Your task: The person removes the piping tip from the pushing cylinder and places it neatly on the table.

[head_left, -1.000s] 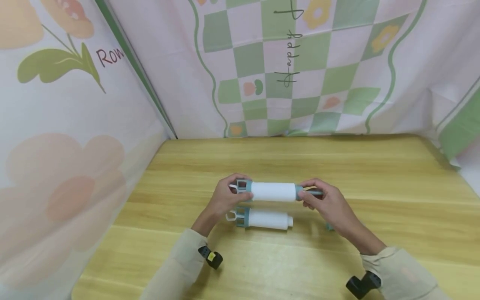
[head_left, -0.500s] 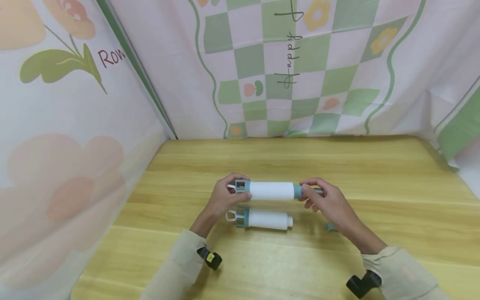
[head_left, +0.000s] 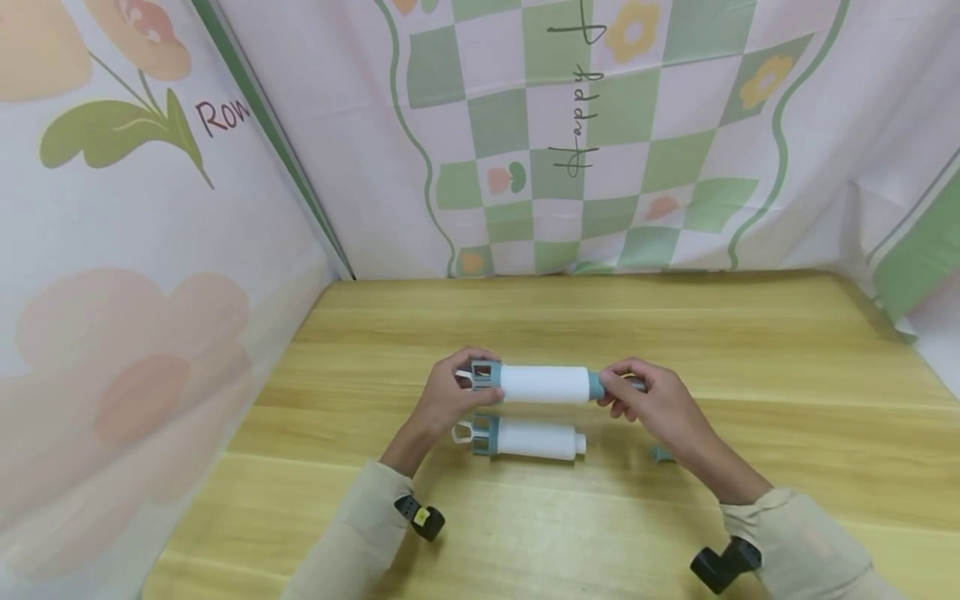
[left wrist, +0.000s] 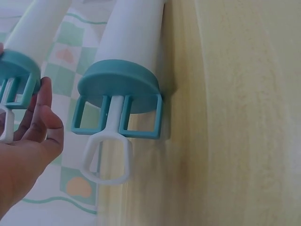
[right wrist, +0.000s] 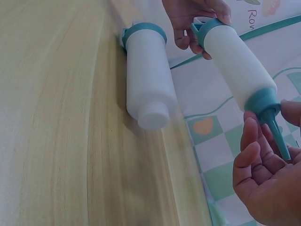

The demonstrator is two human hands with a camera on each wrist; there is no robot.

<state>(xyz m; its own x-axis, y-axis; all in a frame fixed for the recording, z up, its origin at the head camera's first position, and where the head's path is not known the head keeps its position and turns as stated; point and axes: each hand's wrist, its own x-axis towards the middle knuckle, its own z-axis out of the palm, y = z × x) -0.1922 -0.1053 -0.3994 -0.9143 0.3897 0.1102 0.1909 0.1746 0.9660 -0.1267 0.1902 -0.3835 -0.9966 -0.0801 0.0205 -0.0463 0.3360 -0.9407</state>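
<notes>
A large white syringe with teal ends lies level across the view, above the table. My left hand grips it at the teal handle end, thumb in front, where a white pull ring sticks out. At its other end, my right hand pinches the teal nozzle cap between thumb and fingers; its tapered tip points out past them. Nearer me, a second white syringe lies on the table, its teal finger loops and white plunger ring to the left. Its right end is a bare white neck.
A small teal piece lies on the wooden table, partly behind my right wrist. Printed curtains hang along the table's back and left sides. A black wrist camera sits at each sleeve.
My right thumb and fingers have shifted on the nozzle cap, the thumb now lying higher across it. The left hand holds nearly the same place, and the second syringe has stayed put.
</notes>
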